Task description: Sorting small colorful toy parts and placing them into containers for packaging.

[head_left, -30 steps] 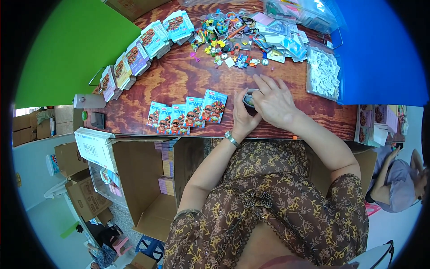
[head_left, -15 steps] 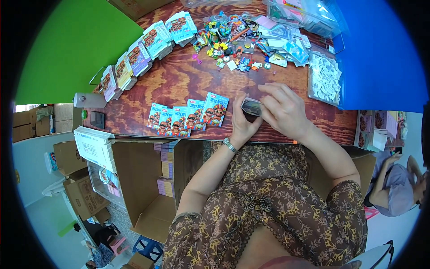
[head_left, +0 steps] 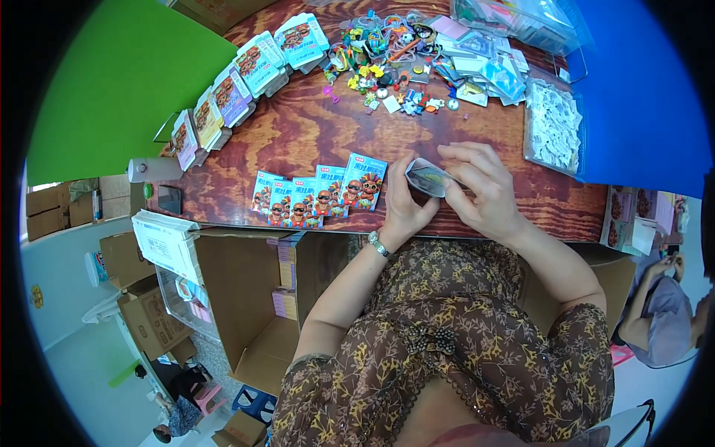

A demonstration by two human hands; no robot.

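Note:
My left hand (head_left: 404, 211) is wrapped round a small carton (head_left: 427, 179), held upright with its open mouth tilted up toward me. Its inside looks greyish, and what lies in it cannot be made out. At the carton's right edge, my right hand (head_left: 485, 188) pinches the rim between thumb and fingertips. Just left of my left hand, several light-blue cartons with cartoon figures lie overlapping in a row; the rightmost blue carton (head_left: 364, 182) is closest to my fingers.
Stacks of flat cartons (head_left: 259, 62) curve along the back left. A heap of small colourful toys (head_left: 383, 56) and cards (head_left: 477, 71) covers the back middle. At the right stands a clear tub of white packets (head_left: 553, 123). A phone (head_left: 170, 199) lies left; a cardboard box (head_left: 242, 298) stands below.
The carton's mouth has tipped more toward me, showing a paler inside. My right fingers have shifted down its right edge. The whole view has moved slightly.

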